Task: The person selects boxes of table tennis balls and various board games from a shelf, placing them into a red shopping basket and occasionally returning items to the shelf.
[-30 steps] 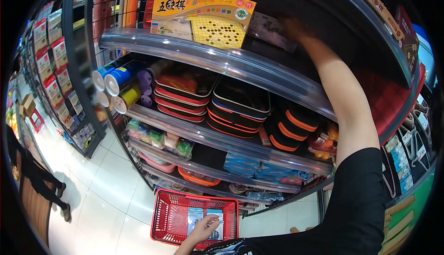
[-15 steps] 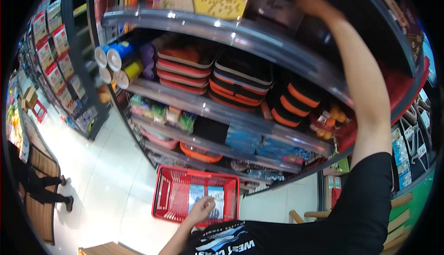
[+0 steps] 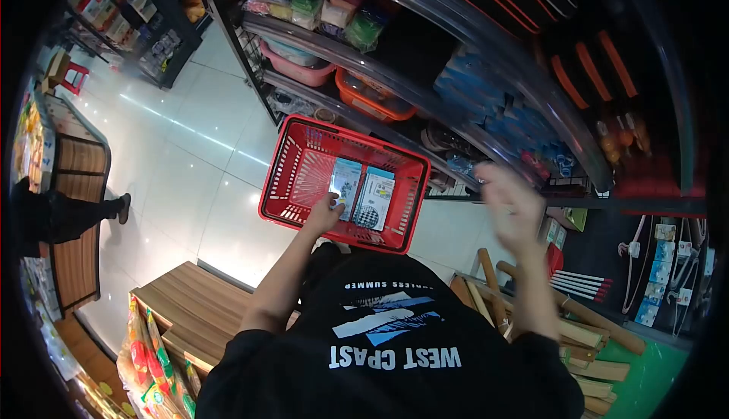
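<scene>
My left hand (image 3: 324,215) is at the near side of a red shopping basket (image 3: 271,191), its fingers curled, by the edge of a flat blue-and-white packet (image 3: 346,180). What those fingers grip is hidden. A second similar packet (image 3: 377,197), with a black checked round pattern, lies beside it in the basket. My right hand (image 3: 513,208) is in the air to the right of the basket, in front of the lower shelves. It is blurred, but its fingers look stretched out, and nothing shows in them.
Shelves (image 3: 456,16) rise beyond the basket, with an orange tub (image 3: 372,96) and a pink basin (image 3: 296,63). A wooden display stand (image 3: 190,305) is at lower left, wooden rolling pins (image 3: 493,286) at lower right. A person in dark trousers (image 3: 76,211) stands at far left.
My right hand has come down from the upper shelf, with nothing visible in it. The view has tipped downward, and the basket appears higher and turned. My left hand remains at the basket.
</scene>
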A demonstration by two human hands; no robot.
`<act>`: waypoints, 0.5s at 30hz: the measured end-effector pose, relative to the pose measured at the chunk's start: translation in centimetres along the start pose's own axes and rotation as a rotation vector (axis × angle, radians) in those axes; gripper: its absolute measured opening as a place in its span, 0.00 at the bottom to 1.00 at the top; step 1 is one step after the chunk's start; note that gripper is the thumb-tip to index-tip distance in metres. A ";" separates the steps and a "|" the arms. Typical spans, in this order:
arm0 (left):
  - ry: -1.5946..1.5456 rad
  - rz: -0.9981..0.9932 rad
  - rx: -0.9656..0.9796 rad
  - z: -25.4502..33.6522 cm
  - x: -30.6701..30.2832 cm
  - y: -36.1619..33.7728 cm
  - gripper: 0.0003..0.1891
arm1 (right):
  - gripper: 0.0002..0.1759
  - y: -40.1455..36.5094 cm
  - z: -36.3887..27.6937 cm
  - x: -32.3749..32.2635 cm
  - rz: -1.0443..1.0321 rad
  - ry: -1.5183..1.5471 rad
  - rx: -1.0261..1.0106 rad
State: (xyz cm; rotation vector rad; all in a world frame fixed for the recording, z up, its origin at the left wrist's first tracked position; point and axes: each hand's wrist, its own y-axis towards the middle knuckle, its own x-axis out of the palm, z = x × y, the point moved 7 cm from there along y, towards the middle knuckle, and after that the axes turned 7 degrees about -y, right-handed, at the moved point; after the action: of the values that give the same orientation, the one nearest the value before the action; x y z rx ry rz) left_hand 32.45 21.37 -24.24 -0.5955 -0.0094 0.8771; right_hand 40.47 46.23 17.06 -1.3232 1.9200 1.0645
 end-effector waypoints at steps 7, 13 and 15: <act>0.075 -0.011 -0.203 -6.5 1.7 3.4 0.35 | 0.13 -20.8 14.4 16.1 -0.316 0.169 0.596; 0.091 -0.025 -0.305 -11.1 3.5 6.4 0.35 | 0.14 -29.9 19.0 15.7 -0.481 0.119 0.885; 0.092 0.007 -0.302 -14.4 4.5 7.9 0.37 | 0.13 -31.8 21.5 14.8 -0.352 0.075 0.851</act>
State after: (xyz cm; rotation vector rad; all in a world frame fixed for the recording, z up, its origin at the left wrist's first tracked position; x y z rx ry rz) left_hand 33.22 21.52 -41.22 -0.9181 -0.0572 0.8604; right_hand 65.44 51.30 -15.19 -1.1182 1.7716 -0.0113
